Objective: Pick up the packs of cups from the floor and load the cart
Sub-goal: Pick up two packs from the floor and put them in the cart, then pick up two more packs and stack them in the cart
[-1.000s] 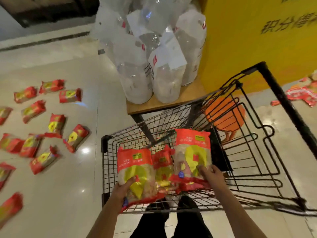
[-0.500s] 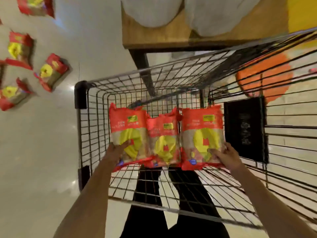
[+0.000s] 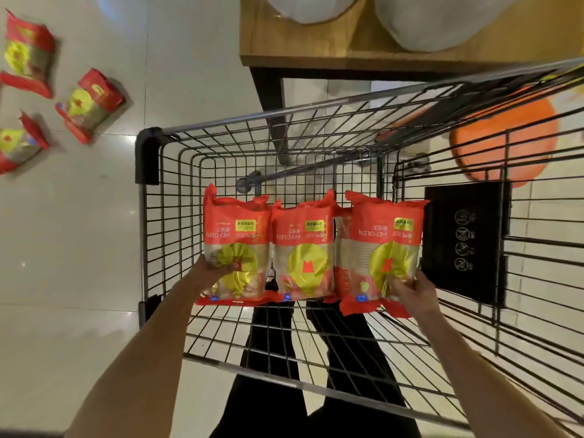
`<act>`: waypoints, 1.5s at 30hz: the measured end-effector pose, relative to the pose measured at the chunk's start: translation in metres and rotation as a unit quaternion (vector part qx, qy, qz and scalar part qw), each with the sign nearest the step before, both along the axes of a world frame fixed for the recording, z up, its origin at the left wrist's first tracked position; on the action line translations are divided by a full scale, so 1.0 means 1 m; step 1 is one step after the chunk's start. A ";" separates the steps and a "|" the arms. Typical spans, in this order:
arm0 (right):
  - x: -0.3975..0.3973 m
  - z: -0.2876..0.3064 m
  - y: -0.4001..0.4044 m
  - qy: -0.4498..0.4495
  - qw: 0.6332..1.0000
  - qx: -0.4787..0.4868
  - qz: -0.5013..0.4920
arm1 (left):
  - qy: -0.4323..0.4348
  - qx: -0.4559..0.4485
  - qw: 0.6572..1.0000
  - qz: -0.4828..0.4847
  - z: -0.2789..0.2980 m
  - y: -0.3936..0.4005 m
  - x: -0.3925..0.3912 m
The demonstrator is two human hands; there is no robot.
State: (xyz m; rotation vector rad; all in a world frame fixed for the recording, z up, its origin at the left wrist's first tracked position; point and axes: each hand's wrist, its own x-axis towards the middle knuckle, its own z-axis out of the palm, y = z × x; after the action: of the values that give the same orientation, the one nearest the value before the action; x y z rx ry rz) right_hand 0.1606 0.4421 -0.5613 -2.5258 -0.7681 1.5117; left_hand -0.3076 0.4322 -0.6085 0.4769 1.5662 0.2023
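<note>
The left hand (image 3: pixel 218 270) and right hand (image 3: pixel 407 287) pinch the outer packs of a row of three packs of cups (image 3: pixel 308 248) low inside the cart (image 3: pixel 151 159) toward its left wall, so lowering and letting go likely come next (more packs (image 3: pixel 90 104) wait on the floor).

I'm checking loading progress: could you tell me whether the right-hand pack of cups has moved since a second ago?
Yes. The right-hand pack has gone down inside the cart, below its rim.

Floor packs (image 3: pixel 91 104) blurred, leftmost cut by edge; white bags (image 3: pixel 442 23) cropped at top; 4th pack mostly hidden.
</note>
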 end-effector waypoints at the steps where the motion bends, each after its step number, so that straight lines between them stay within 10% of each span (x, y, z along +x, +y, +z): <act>1: 0.001 -0.002 -0.002 -0.006 1.000 -0.003 0.008 | 0.006 -0.010 1.000 -0.004 -0.011 -0.004 -0.004; 10: -0.028 0.063 0.018 -0.091 0.988 -0.083 0.098 | 0.209 0.009 0.977 0.037 0.083 0.014 0.057; 18: -0.093 0.195 0.060 -0.091 0.944 0.069 0.308 | 0.222 0.187 0.952 -0.096 0.206 0.021 0.095; 29: -0.175 0.328 0.081 -0.095 0.790 0.287 0.533 | 0.340 0.339 0.876 -0.053 0.355 0.004 0.126; 45: -0.337 0.437 -0.067 0.031 0.517 0.418 0.746 | 0.560 0.256 0.778 0.124 0.461 -0.200 0.058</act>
State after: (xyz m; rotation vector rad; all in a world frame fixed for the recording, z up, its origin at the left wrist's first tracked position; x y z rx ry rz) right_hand -0.1768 0.3746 -0.1244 -0.6397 -2.9828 0.6680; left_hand -0.2493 0.2319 -0.1476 0.9105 2.7828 0.6406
